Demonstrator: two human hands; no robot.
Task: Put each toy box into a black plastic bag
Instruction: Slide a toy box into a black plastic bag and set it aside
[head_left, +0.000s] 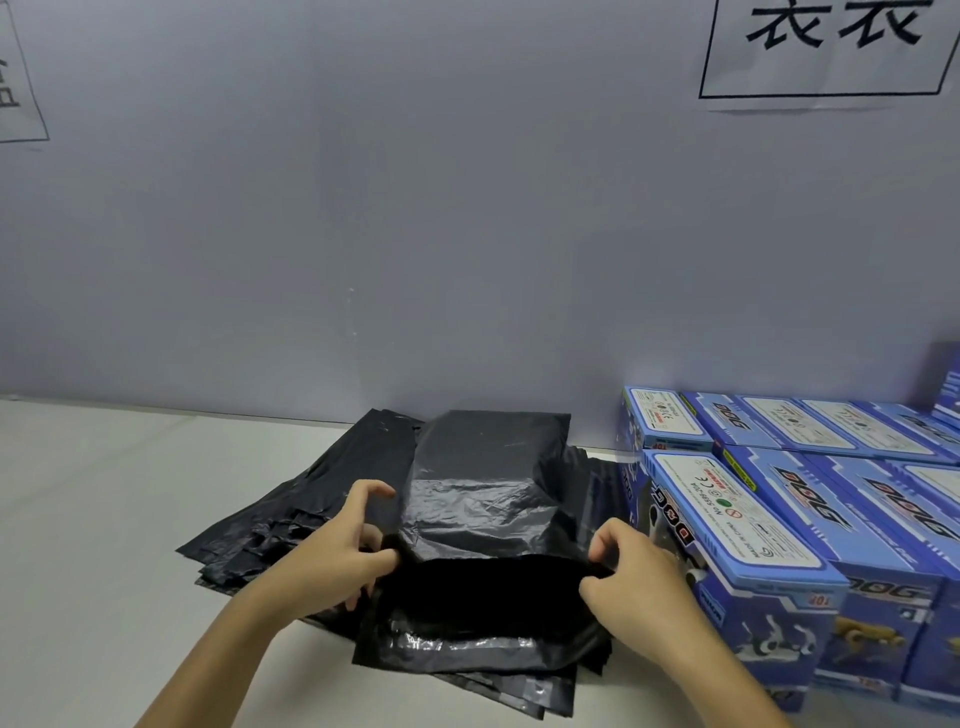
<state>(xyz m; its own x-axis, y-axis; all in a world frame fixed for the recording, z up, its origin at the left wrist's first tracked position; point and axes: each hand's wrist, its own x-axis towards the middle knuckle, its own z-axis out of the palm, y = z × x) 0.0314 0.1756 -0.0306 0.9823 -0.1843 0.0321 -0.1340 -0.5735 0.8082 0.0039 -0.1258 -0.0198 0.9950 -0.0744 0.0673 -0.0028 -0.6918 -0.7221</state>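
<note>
So the filled black bag (488, 499) sits bulging on top of a messy stack of flat black bags (291, 525), middle of the white counter (93, 519), its open mouth facing the person. You can't actually see the box inside, just its boxy shape under the plastic. Both hands are at the mouth end, one on each corner. The left hand (332, 551) has its fingers (371, 491) curled over the bag's left edge, thumb pinching the plastic from below. The right hand (634, 577) pinches the right corner of the opening, fingers bent tight round the film. Off to the right, just beside the bags, are stacked blue toy boxes (810, 519) against the grey wall (415, 234).
</note>
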